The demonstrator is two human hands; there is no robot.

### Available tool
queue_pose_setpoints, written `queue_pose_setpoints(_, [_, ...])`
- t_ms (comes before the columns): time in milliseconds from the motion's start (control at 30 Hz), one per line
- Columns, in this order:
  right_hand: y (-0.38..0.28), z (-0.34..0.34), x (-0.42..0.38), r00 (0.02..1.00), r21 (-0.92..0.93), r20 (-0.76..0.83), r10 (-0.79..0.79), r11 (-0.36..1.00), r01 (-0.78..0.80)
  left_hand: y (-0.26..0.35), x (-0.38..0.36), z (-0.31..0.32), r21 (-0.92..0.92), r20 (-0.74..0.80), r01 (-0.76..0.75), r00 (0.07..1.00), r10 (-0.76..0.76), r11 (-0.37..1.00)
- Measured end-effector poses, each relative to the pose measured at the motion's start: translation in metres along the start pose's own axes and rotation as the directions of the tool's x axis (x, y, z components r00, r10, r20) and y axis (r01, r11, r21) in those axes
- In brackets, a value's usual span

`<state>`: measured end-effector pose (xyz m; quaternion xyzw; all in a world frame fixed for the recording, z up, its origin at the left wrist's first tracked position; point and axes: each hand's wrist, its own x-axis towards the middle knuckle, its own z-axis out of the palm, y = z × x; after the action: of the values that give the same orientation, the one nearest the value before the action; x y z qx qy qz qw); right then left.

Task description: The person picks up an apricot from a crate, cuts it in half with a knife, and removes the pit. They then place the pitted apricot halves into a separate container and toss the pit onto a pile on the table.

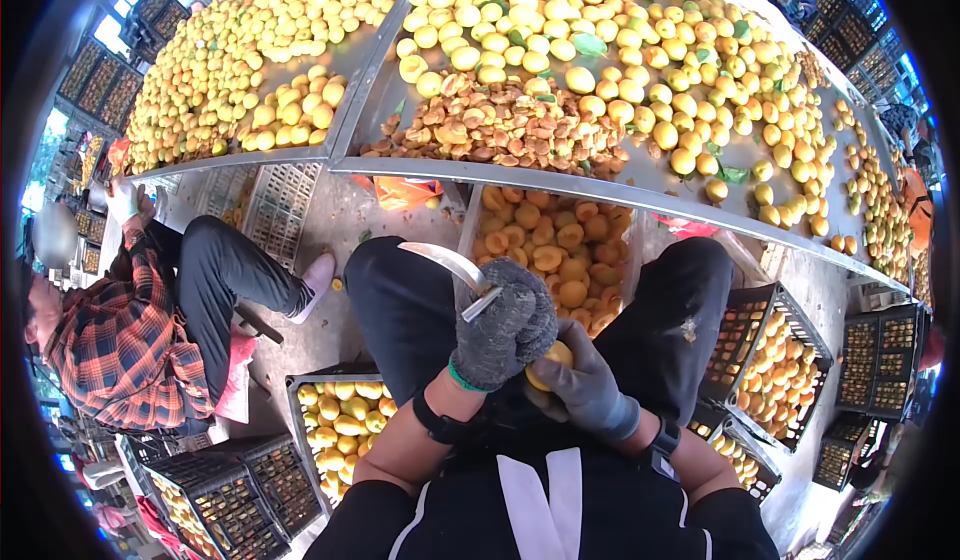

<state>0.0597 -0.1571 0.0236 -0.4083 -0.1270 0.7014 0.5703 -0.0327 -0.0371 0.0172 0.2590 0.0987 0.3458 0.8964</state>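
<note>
My left hand (508, 322), in a dark grey knit glove with a green cuff edge, is closed around a knife with a curved blade (445, 260). The blade points up and to the left, above my left thigh. Close beside it, my right hand (592, 388) in a smoother grey glove grips a yellow apricot (550, 365). The two hands meet over my lap, and fingers partly cover the fruit. Between my knees, under the table edge, stands a crate of orange apricots (565, 250), several of them cut open.
A metal-rimmed table (480, 172) ahead bears many yellow apricots (690, 90) and a heap of brown apricot stones (500, 125). Crates of apricots (345, 425) stand by both sides of me. A person in a plaid shirt (135, 350) sits at left; others work beyond the table.
</note>
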Motion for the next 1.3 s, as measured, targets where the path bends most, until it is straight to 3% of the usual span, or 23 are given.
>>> queue_pose_setpoints(67, [0.008, -0.002, 0.001, 0.967, -0.154, 0.086, -0.239, 0.956, 0.25, 0.001, 0.003, 0.002, -0.017, 0.029, 0.008, 1.0, -0.008, 1.0])
queue_pose_setpoints(100, [0.011, -0.004, 0.0, 0.967, -0.153, 0.087, -0.239, 0.956, 0.25, 0.003, 0.004, 0.008, -0.075, 0.053, 0.008, 0.999, -0.004, 0.997])
queue_pose_setpoints(133, [0.014, -0.008, 0.0, 0.936, -0.281, 0.118, -0.333, 0.892, 0.353, 0.005, 0.005, 0.012, -0.132, 0.075, 0.007, 0.997, 0.003, 0.991])
queue_pose_setpoints(167, [0.017, -0.011, 0.0, 0.895, -0.398, 0.161, -0.417, 0.802, 0.446, 0.007, 0.004, 0.014, -0.13, 0.073, 0.005, 0.997, 0.004, 0.992])
queue_pose_setpoints(200, [0.019, -0.014, 0.001, 0.894, -0.396, 0.163, -0.417, 0.802, 0.447, 0.01, 0.004, 0.017, -0.117, 0.047, 0.042, 0.998, -0.037, 0.992])
queue_pose_setpoints(267, [0.022, -0.019, 0.003, 0.757, -0.612, 0.282, -0.59, 0.497, 0.615, 0.011, 0.004, 0.017, -0.105, 0.018, 0.078, 0.997, -0.077, 0.991])
queue_pose_setpoints(367, [0.023, -0.023, 0.005, 0.693, -0.632, 0.351, -0.63, 0.387, 0.672, 0.008, 0.007, 0.017, -0.134, 0.0, 0.126, 0.992, -0.128, 0.983])
queue_pose_setpoints(600, [0.027, -0.048, 0.01, 0.733, -0.716, 0.392, -0.556, 0.315, 0.622, 0.003, 0.014, 0.018, -0.133, -0.064, 0.196, 0.976, -0.206, 0.971])
queue_pose_setpoints(667, [0.02, -0.054, 0.008, 0.692, -0.78, 0.503, -0.518, 0.074, 0.622, -0.001, 0.015, 0.015, -0.147, -0.071, 0.217, 0.971, -0.229, 0.965])
queue_pose_setpoints(767, [0.017, -0.054, 0.01, 0.692, -0.807, 0.484, -0.536, 0.032, 0.589, -0.008, 0.018, 0.007, -0.231, -0.091, 0.221, 0.965, -0.247, 0.948])
queue_pose_setpoints(800, [0.017, -0.05, 0.011, 0.691, -0.808, 0.482, -0.538, 0.032, 0.588, -0.009, 0.02, 0.003, -0.212, -0.132, 0.202, 0.963, -0.233, 0.956])
queue_pose_setpoints(867, [0.016, -0.035, 0.012, 0.828, -0.655, 0.149, -0.541, 0.573, 0.492, -0.01, 0.027, -0.005, -0.194, -0.171, 0.183, 0.961, -0.217, 0.964])
queue_pose_setpoints(900, [0.012, -0.035, 0.012, 0.828, -0.657, 0.15, -0.541, 0.571, 0.492, -0.007, 0.033, -0.009, -0.197, -0.18, 0.16, 0.964, -0.196, 0.967])
queue_pose_setpoints(933, [0.007, -0.034, 0.012, 0.933, -0.265, 0.094, -0.348, 0.894, 0.36, -0.004, 0.037, -0.014, -0.2, -0.188, 0.139, 0.966, -0.177, 0.97])
queue_pose_setpoints(967, [0.003, -0.035, 0.013, 0.981, 0.185, 0.14, -0.132, 0.977, 0.105, -0.003, 0.04, -0.02, -0.202, -0.184, 0.14, 0.966, -0.179, 0.969])
queue_pose_setpoints(1100, [-0.005, -0.035, 0.019, 0.99, 0.341, 0.134, -0.052, 0.94, 0.003, 0.003, 0.046, -0.036, -0.283, -0.081, 0.144, 0.982, -0.173, 0.948])
queue_pose_setpoints(1300, [-0.006, -0.037, 0.027, 0.993, 0.32, 0.022, -0.113, 0.942, 0.1, 0.017, 0.048, -0.056, -0.319, -0.129, 0.065, 0.985, -0.111, 0.946])
